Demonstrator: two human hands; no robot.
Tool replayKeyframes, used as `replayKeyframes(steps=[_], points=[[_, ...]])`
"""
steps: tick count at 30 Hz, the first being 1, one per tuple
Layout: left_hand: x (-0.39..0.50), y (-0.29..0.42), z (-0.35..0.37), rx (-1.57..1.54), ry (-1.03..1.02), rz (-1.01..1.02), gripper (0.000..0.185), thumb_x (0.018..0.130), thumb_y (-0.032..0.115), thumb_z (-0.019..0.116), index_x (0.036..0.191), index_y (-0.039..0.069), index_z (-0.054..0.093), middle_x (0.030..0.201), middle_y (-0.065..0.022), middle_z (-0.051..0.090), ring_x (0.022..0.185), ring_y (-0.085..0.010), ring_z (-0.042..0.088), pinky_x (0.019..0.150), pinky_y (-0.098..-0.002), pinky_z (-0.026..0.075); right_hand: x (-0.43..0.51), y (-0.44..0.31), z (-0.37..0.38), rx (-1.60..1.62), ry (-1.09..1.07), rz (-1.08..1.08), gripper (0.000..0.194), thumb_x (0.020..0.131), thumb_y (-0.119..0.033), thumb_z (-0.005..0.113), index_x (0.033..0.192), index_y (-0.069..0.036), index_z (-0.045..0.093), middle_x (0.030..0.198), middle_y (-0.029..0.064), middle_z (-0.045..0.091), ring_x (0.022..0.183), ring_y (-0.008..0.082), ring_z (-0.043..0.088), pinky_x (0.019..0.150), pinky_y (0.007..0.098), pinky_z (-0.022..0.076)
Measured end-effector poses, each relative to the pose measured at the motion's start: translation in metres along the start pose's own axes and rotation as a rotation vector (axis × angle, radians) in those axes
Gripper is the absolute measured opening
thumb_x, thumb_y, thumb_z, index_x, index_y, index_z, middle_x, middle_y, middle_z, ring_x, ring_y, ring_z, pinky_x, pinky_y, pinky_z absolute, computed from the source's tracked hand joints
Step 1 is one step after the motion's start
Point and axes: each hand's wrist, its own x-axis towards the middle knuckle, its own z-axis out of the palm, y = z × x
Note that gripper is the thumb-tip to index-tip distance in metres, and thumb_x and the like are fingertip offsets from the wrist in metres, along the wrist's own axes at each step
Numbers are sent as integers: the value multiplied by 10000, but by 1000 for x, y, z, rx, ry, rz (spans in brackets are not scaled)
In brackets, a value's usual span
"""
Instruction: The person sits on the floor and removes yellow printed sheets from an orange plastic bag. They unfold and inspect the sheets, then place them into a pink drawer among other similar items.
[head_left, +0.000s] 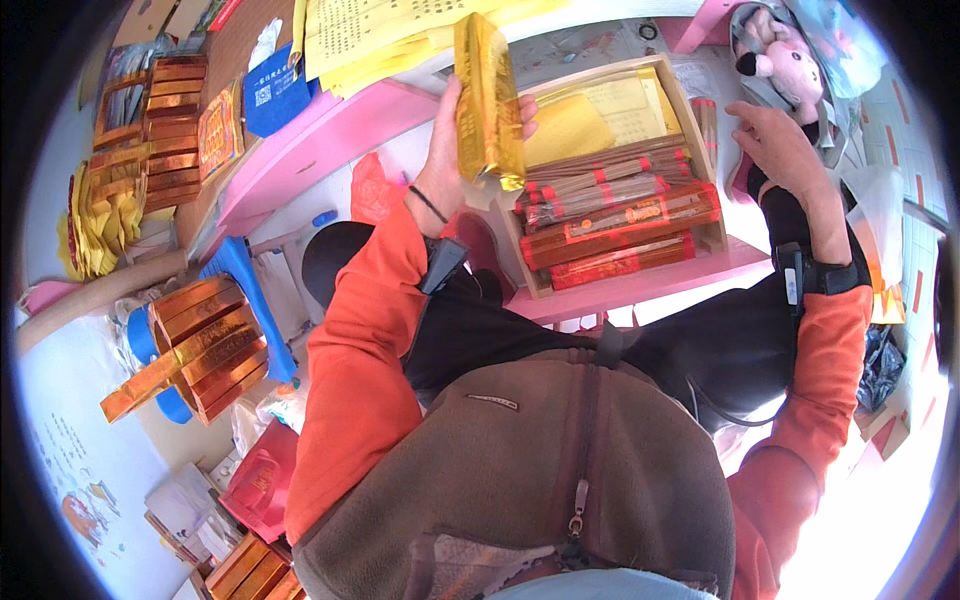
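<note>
My left hand (441, 161) grips a long, shiny gold-wrapped packet (487, 97), with the fingertips showing on its far side. The packet is tilted upright above the left edge of a wooden drawer-like box (691, 133). Inside the box lie yellow paper sheets (581, 124), bundles of thin brown sticks with red bands (600, 176), and red-and-brown long packets (622, 229). To the right of the box is my right hand (784, 150), holding nothing visible, its fingers loosely bent and apart. A pink plush toy (791, 75) sits just beyond it.
Printed yellow sheets (375, 37) lie on the pink-edged table (322, 146). Stacked copper-coloured foil packets (176, 135) stand at its left end. More foil packets (217, 345) rest on a blue stool (259, 307) left of me. A red plastic bag (373, 187) lies beneath the table.
</note>
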Motion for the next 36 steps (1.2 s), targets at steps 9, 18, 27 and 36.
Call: replayKeyframes(steps=[9, 18, 27, 36], points=[[-11, -9, 53, 36, 71, 28, 778, 963, 625, 461, 1475, 48, 363, 1385, -345, 463, 1290, -463, 485, 1140, -512, 380, 24, -38, 14, -79, -5, -143, 315, 921, -129, 589, 1229, -71, 625, 970, 196, 684, 927, 380, 637, 821, 450, 500], [-24, -29, 89, 10, 173, -13, 724, 955, 664, 441, 1358, 63, 450, 1306, -311, 511, 1260, -468, 503, 1055, -575, 437, 16, -124, 0, 468, 425, -347, 257, 910, -238, 675, 1076, -46, 632, 856, 131, 683, 804, 291, 691, 709, 396, 548], [-23, -58, 118, 155, 207, 117, 637, 989, 626, 414, 1341, 102, 496, 1265, -170, 585, 1168, -351, 575, 1035, -534, 450, -16, -181, -1, 317, 519, -218, 584, 781, -188, 786, 1297, -149, 515, 902, 84, 689, 795, 290, 703, 680, 393, 571], [-19, -48, 130, 119, 141, -28, 596, 1016, 545, 402, 1377, 80, 488, 1370, -174, 547, 1255, -343, 546, 1060, -497, 454, -22, -149, -25, 746, 376, -235, 256, 872, -11, 637, 1127, -22, 642, 960, 108, 716, 836, 187, 726, 744, 292, 585]])
